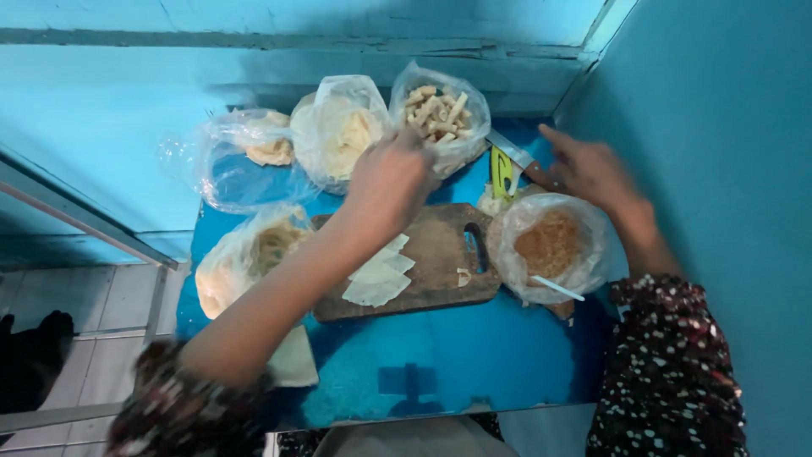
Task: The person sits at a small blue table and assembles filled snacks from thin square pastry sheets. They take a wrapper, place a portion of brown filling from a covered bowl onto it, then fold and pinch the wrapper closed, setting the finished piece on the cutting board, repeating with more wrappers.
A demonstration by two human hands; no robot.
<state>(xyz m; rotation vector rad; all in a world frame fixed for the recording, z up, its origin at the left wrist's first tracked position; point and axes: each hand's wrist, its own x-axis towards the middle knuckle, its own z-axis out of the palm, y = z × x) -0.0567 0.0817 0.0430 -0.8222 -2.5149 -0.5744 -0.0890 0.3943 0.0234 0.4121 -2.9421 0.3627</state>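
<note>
Bags hold rolls, filling; left hand fingers unclear; right hand open.

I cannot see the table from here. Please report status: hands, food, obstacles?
Left hand at bag of rolled pieces, grip unclear. Right hand open, reaching toward knife. Cut wrappers on cutting board. Nothing blocking.

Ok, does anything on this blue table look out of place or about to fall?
One thing: a pale sheet hangs over the blue table front edge under the left forearm, away from the stack of sheets on the wooden board. A small scrap lies loose by the board's handle slot. Nothing looks spilled.
</note>
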